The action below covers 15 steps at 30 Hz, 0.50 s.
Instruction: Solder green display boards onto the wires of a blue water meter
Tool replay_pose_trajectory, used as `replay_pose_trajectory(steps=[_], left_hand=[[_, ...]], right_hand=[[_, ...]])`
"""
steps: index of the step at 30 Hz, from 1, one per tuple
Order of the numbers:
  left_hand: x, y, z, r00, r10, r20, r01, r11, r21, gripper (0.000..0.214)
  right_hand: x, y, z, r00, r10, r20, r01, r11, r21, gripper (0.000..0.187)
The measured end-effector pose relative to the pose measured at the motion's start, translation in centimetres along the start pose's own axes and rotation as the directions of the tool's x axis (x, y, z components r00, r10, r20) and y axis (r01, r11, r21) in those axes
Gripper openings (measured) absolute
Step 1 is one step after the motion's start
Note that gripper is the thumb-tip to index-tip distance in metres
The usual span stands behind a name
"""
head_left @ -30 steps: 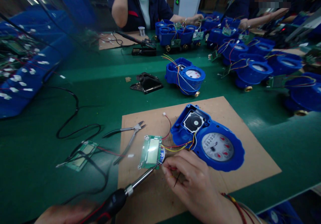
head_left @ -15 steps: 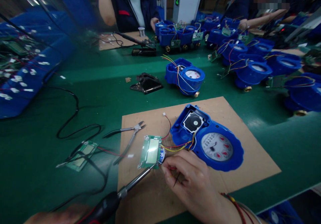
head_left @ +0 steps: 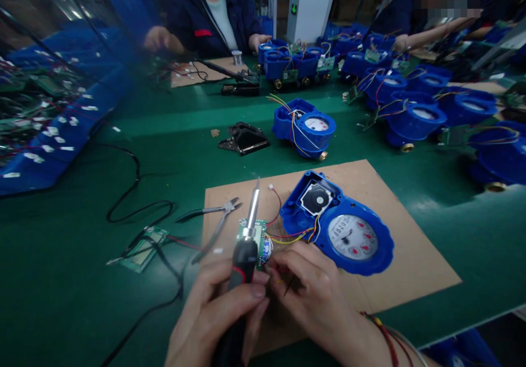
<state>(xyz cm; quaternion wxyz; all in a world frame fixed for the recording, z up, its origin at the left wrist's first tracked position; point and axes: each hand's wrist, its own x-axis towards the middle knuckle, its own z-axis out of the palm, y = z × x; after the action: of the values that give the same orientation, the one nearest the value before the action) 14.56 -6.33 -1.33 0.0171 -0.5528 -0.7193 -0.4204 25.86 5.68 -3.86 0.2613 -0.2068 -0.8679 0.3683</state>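
In my left hand (head_left: 217, 307) is a soldering iron (head_left: 242, 260), its metal tip pointing up and away. Behind the iron lies a green circuit board (head_left: 260, 229) with a display, partly covered; my left fingertips are close to its lower edge, and whether they touch it I cannot tell. My right hand (head_left: 316, 287) pinches thin wires (head_left: 287, 286) at the board's lower right corner; a yellow and a dark end poke out below the fingers. Red and yellow wires run from the board to a blue water meter (head_left: 388, 246) with a round dial.
Cardboard (head_left: 394, 296) lies under the meter. Cutting pliers (head_left: 224, 209) and a second circuit board (head_left: 143, 252) with a black cable across it are at left. Beyond are a black stand (head_left: 244, 138), another meter (head_left: 304, 128), a blue bin (head_left: 82, 153) of boards, and two co-workers.
My left hand has come in from the lower left, lifting the iron's tip off the board and turning it upward. My right hand keeps its pinch. A co-worker's arm has lowered.
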Motion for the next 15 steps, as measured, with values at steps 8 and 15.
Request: replay_pose_trajectory(steps=[8, 15], left_hand=[[-0.3, -1.9, 1.5, 0.963, 0.239, 0.125, -0.258, 0.953, 0.162, 0.031], [-0.1, -1.5, 0.7, 0.979, 0.186, 0.090, -0.195, 0.975, 0.108, 0.029]], right_hand=[[0.3, -0.2, -0.3, 1.000, -0.014, 0.026, 0.013, 0.999, 0.029, 0.007], [0.2, 0.2, -0.6, 0.997, -0.068, 0.032, 0.067, 0.997, 0.046, 0.012]])
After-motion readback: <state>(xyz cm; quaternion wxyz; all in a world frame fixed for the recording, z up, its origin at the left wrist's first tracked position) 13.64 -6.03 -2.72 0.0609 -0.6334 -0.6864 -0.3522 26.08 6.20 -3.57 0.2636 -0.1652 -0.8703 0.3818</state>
